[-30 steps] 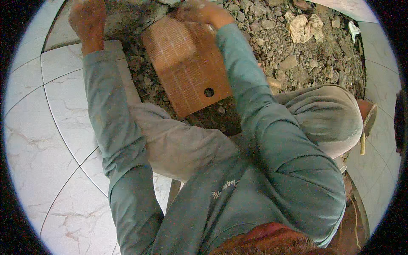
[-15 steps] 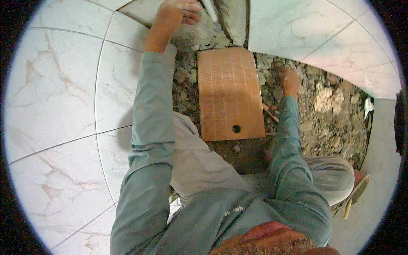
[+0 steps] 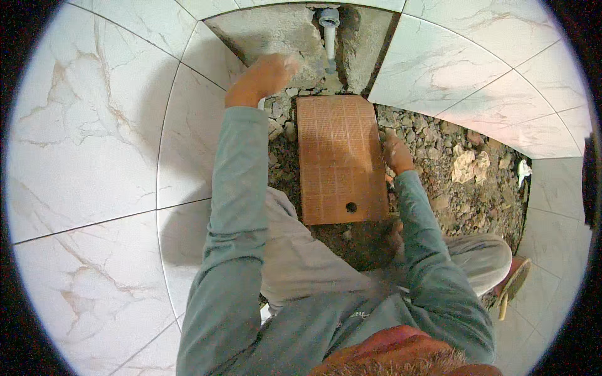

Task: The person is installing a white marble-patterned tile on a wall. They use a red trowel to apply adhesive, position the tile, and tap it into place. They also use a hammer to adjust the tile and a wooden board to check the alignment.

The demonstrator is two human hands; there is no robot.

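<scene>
A terracotta tile, its ribbed face up and a dark round hole near its near end, lies on broken rubble between my arms. My left hand is raised near the far left corner of the tile, in front of the bare cement wall patch. Its fingers look curled and are slightly blurred; whatever they hold is hidden. Beside the tile's right edge is my right hand, low over the rubble, its fingers reaching forward along that edge. Whether they touch the tile is unclear.
A grey pipe comes down the cement patch beyond the tile. Marbled white wall tiles stand at left and right. Loose rubble with crumpled paper spreads to the right. A sandal shows beside my bent knee.
My left hand has come nearer from the wall, lower in view. My right hand has moved left, from the rubble to the tile's edge. The view has shifted, showing more of the pipe.
</scene>
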